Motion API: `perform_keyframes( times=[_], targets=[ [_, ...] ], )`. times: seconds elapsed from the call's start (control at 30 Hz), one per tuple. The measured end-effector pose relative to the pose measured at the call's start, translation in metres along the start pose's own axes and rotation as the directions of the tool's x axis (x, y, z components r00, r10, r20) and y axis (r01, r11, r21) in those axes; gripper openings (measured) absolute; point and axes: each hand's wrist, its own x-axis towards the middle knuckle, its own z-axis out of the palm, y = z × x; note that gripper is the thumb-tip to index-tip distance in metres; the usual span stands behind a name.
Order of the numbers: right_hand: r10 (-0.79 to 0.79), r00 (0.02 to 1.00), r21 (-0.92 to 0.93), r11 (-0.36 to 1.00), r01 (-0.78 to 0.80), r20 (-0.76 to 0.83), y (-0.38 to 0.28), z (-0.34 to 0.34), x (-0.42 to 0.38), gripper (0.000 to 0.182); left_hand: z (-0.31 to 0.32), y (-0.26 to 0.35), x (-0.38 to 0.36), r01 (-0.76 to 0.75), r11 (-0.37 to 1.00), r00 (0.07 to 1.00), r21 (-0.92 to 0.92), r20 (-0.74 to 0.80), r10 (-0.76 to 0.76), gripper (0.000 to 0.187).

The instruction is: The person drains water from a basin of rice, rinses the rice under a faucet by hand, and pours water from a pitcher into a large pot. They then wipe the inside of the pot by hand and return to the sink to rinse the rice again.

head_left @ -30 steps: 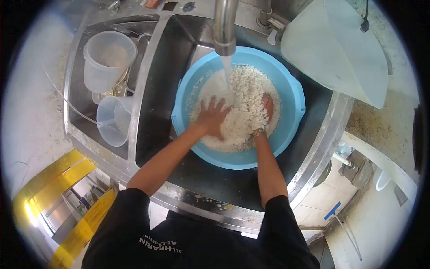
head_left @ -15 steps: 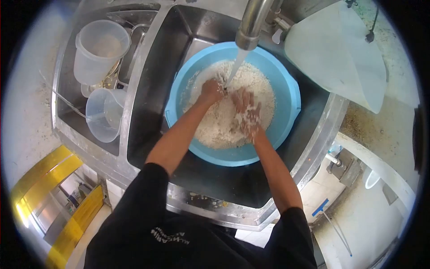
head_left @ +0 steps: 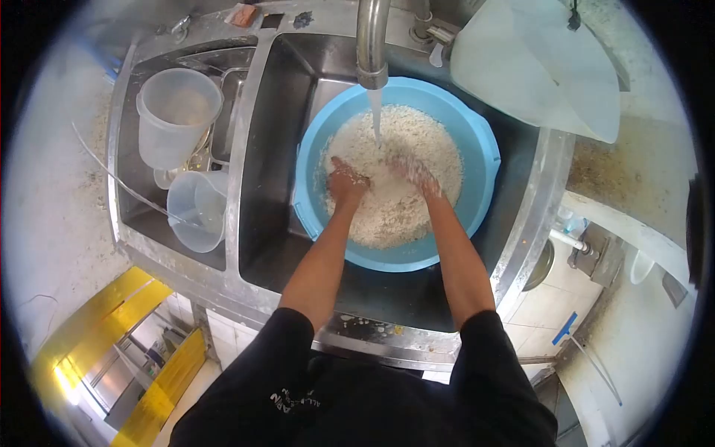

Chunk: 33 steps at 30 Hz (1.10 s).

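Note:
A large light-blue basin point(head_left: 488, 186) sits in the sink, holding whitish grains that look like rice point(head_left: 391, 223). My left hand point(head_left: 347, 183) is pushed into the left side of the rice, its fingertips buried. To its right, my right hand point(head_left: 419, 177) reaches into the rice with fingers stretched out, wet grains clinging to them and the tips hidden. Above both hands, a metal faucet point(head_left: 372, 52) pours a stream of water point(head_left: 376, 115) into the basin.
The steel sink point(head_left: 264, 186) surrounds the basin. In the left compartment stand two translucent plastic containers point(head_left: 179, 123). A large pale translucent sheet point(head_left: 536, 67) leans at the upper right. A blue-headed squeegee point(head_left: 566, 328) is low on the right.
My left hand has moved down and left, away from the stream, and its fingers have sunk into the rice. My right hand has dipped deeper into the grains. The camera view has shifted.

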Motion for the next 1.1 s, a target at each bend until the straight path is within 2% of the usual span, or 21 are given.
perform_keyframes(
  times=[0.07, 0.13, 0.2, 0.23, 0.3, 0.33, 0.4, 0.43, 0.5, 0.53, 0.6, 0.63, 0.7, 0.73, 0.8, 0.83, 0.87, 0.93, 1.0, 1.03, 1.1],
  targets=[
    [0.163, 0.978, 0.149, 0.972, -0.182, 0.129, -0.022, -0.058, -0.050, 0.082, 0.010, -0.012, 0.004, -0.009, 0.980, 1.000, -0.198, -0.007, 0.008, 0.093],
    [0.354, 0.933, 0.142, 0.922, -0.359, 0.056, -0.022, -0.040, -0.072, 0.095, 0.023, -0.013, 0.024, 0.075, 0.888, 0.995, -0.454, 0.091, -0.038, 0.078],
    [0.614, 0.778, 0.116, 0.789, -0.604, -0.133, -0.014, 0.003, -0.078, 0.114, 0.033, -0.014, 0.038, 0.312, 0.582, 0.941, -0.751, 0.329, -0.080, 0.069],
    [0.617, 0.775, 0.115, 0.787, -0.607, -0.134, -0.016, 0.004, -0.076, 0.114, 0.036, -0.015, 0.046, 0.422, 0.393, 0.899, -0.817, 0.433, -0.064, 0.066],
    [0.693, 0.698, 0.294, 0.715, -0.635, -0.179, -0.022, 0.009, -0.069, 0.115, 0.034, -0.027, 0.065, 0.581, 0.054, 0.812, -0.812, 0.583, 0.032, 0.066],
    [0.698, 0.698, 0.289, 0.710, -0.643, -0.163, -0.013, 0.010, -0.065, 0.115, 0.028, -0.031, 0.055, 0.593, 0.053, 0.804, -0.804, 0.594, 0.020, 0.066],
    [0.669, 0.743, 0.584, 0.598, -0.548, 0.012, 0.006, 0.006, -0.061, 0.108, -0.015, -0.022, 0.014, 0.352, 0.567, 0.871, -0.745, 0.483, 0.093, 0.069],
    [0.651, 0.756, 0.673, 0.532, -0.514, 0.063, 0.010, 0.003, -0.060, 0.106, -0.035, -0.015, 0.000, 0.347, 0.573, 0.871, -0.742, 0.482, 0.097, 0.069],
    [0.608, 0.779, 0.656, 0.527, -0.540, 0.152, 0.012, -0.008, -0.065, 0.103, -0.062, -0.008, -0.025, 0.028, 0.927, 0.860, -0.375, 0.481, 0.169, 0.073],
    [0.582, 0.788, 0.646, 0.525, -0.554, 0.202, 0.010, -0.011, -0.068, 0.101, -0.052, -0.021, -0.018, 0.029, 0.929, 0.859, -0.370, 0.484, 0.166, 0.073],
    [0.532, 0.796, 0.635, 0.515, -0.576, 0.289, 0.000, -0.009, -0.073, 0.099, -0.020, -0.056, 0.003, -0.332, 0.927, 0.907, 0.173, 0.329, 0.263, 0.078],
    [0.513, 0.793, 0.630, 0.506, -0.588, 0.328, -0.008, -0.003, -0.080, 0.099, -0.017, -0.062, -0.004, -0.322, 0.928, 0.906, 0.186, 0.345, 0.245, 0.078],
    [0.552, 0.833, 0.284, 0.794, -0.537, 0.029, -0.022, 0.010, -0.096, 0.105, -0.003, -0.048, -0.009, -0.379, 0.925, 0.903, 0.042, 0.238, 0.359, 0.086],
    [0.586, 0.810, 0.209, 0.793, -0.572, -0.004, -0.028, 0.020, -0.096, 0.100, 0.008, -0.045, -0.022, -0.362, 0.931, 0.905, 0.046, 0.257, 0.339, 0.086],
    [0.614, 0.787, 0.330, 0.733, -0.594, 0.053, -0.028, 0.034, -0.084, 0.090, 0.012, -0.031, -0.031, 0.038, 0.988, 0.997, -0.149, 0.075, -0.027, 0.088],
    [0.611, 0.785, 0.446, 0.677, -0.585, 0.102, -0.022, 0.037, -0.080, 0.085, 0.010, -0.030, -0.019, 0.016, 0.988, 0.998, -0.152, 0.056, -0.007, 0.088],
    [0.593, 0.786, 0.629, 0.547, -0.553, 0.175, -0.017, 0.038, -0.079, 0.080, 0.015, -0.036, -0.010, 0.059, 0.925, 0.980, -0.375, 0.198, 0.017, 0.090],
    [0.529, 0.759, 0.893, 0.005, -0.450, 0.379, -0.016, 0.045, -0.075, 0.071, 0.018, -0.048, 0.000, 0.126, 0.811, 0.943, -0.571, 0.322, 0.081, 0.092],
    [0.454, 0.737, 0.852, -0.412, -0.324, 0.500, -0.026, 0.053, -0.073, 0.061, 0.018, -0.052, -0.004, 0.190, 0.679, 0.920, -0.709, 0.370, 0.128, 0.085],
    [0.435, 0.742, 0.818, -0.513, -0.261, 0.510, -0.032, 0.055, -0.068, 0.057, 0.009, -0.039, -0.014, 0.177, 0.676, 0.921, -0.716, 0.363, 0.143, 0.085],
    [0.434, 0.804, 0.875, -0.436, -0.209, 0.408, -0.031, 0.049, -0.046, 0.055, -0.021, -0.004, -0.044, 0.616, 0.221, 0.786, -0.756, 0.609, -0.106, 0.075]
  ],
)
